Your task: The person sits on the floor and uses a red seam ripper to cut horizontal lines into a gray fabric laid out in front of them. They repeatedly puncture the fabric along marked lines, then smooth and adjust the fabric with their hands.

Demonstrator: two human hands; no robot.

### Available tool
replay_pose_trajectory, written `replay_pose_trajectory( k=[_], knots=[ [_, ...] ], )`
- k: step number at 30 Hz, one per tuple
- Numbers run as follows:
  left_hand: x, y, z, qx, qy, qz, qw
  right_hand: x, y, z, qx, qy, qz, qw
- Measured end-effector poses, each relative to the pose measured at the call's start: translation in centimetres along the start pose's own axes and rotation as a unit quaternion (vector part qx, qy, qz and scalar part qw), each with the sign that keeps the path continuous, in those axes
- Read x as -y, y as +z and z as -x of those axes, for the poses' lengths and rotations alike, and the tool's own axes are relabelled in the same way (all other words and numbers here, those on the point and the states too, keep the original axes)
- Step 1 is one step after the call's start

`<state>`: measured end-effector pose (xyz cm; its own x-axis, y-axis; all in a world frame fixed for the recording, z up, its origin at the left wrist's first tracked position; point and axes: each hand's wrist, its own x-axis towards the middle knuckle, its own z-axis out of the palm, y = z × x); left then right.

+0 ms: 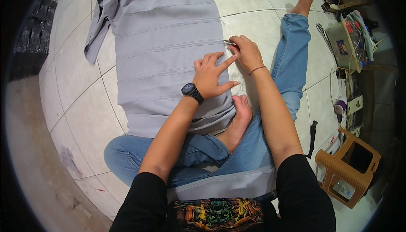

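The person is sitting on the tiled floor with the grey pleated garment lying spread flat in front of the legs. The left hand is pressing open on the cloth, probably keeping its edge taut. The right hand is pinching a small metal tool, maybe snips, at that edge. A brown plastic stool and a cluttered box are standing at the right.

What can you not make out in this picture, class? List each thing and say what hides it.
- Small metal tool, head view: mostly covered by the right hand, so its kind is unclear.
- Grey cloth: its near end lies hidden under the left hand and forearm.
- Contents of the clear box: too small and bent at the rim.
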<state>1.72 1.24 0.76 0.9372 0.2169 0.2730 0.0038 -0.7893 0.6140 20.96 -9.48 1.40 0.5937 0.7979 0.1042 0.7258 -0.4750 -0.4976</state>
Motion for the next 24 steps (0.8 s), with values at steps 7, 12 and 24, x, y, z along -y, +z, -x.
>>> replay_pose_trajectory(
  k=[7, 12, 24],
  knots=[
    [0.4, -0.1, -0.5, 0.002, 0.008, -0.009, 1.0, -0.5, 0.6, -0.7, -0.03, 0.004, -0.011, 0.999],
    [1.0, -1.1, -0.6, -0.002, -0.033, 0.035, 0.999, -1.5, -0.9, -0.7, 0.072, 0.105, -0.182, 0.975],
    [3.2, -1.6, 0.4, -0.007, -0.109, -0.201, 0.973, 0.5, -3.7, 0.3, 0.201, 0.148, -0.461, 0.852]
  ],
)
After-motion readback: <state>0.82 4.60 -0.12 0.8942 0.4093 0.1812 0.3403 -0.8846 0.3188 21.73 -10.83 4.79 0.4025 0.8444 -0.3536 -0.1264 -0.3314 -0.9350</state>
